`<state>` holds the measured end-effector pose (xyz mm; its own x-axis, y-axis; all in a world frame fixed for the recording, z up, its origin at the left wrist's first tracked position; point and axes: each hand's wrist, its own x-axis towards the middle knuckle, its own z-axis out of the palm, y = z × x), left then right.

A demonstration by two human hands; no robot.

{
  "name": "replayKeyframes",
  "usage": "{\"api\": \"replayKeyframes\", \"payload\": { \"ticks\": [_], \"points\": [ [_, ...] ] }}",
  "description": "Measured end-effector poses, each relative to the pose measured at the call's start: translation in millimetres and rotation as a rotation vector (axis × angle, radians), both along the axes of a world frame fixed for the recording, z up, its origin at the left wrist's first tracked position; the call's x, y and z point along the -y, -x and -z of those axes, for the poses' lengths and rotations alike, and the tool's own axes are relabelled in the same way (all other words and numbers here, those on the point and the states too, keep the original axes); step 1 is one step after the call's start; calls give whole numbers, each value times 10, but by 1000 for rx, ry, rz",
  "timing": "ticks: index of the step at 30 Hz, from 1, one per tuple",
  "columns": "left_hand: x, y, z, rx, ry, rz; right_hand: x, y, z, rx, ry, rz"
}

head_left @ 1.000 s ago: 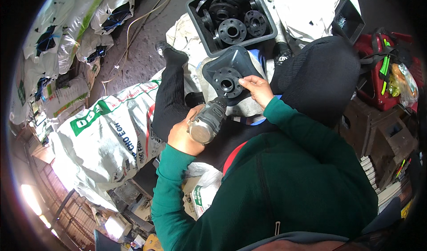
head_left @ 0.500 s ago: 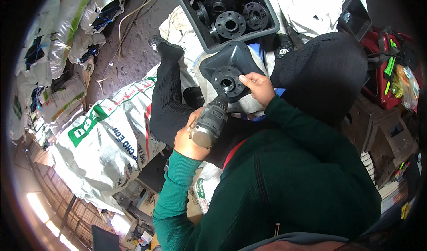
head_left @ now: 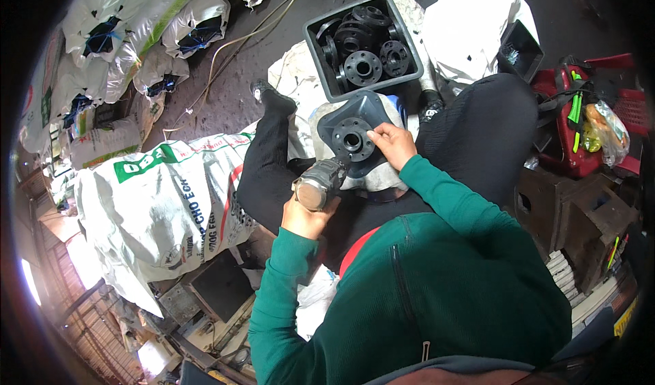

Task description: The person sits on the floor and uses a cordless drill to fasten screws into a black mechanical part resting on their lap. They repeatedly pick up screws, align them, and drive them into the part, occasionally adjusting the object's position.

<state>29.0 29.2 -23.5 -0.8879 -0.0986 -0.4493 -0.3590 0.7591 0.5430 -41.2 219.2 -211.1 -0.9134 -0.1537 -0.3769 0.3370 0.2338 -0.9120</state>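
My left hand [head_left: 303, 220] is wrapped round a grey-black cordless drill [head_left: 322, 182]. The drill's tip meets the near-left edge of a round black flange [head_left: 340, 133] with a central bore and a ring of small holes. Under the flange is a larger black four-cornered part [head_left: 368, 107], resting on pale cloth between my legs. My right hand [head_left: 396, 146] has its thumb and fingers closed at the flange's right edge. Whether a small piece is between those fingertips cannot be made out. The drill's handle is hidden by my left hand.
Beyond the part stands a dark grey bin [head_left: 315, 68] full of black flanges [head_left: 353, 76]. A white printed sack [head_left: 150, 214] lies left, with tied white bags [head_left: 102, 64] farther off. At right are a red basket [head_left: 583, 139], a black container [head_left: 520, 52] and rusty metal blocks [head_left: 556, 197].
The whole view has shifted, showing more of the bags at left. My left hand's drill still meets the flange; my right hand stays at the flange's right edge.
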Motion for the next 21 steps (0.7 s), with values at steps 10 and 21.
{"api": "replayKeyframes", "payload": {
  "ticks": [10, 21],
  "points": [
    [292, 16, -322, -64, -197, -184, -22, 16, -27, 117, 154, 71],
    [-105, -207, -302, -252, -240, 190, -358, 25, -356, 756, 1356, 108]
  ]
}}
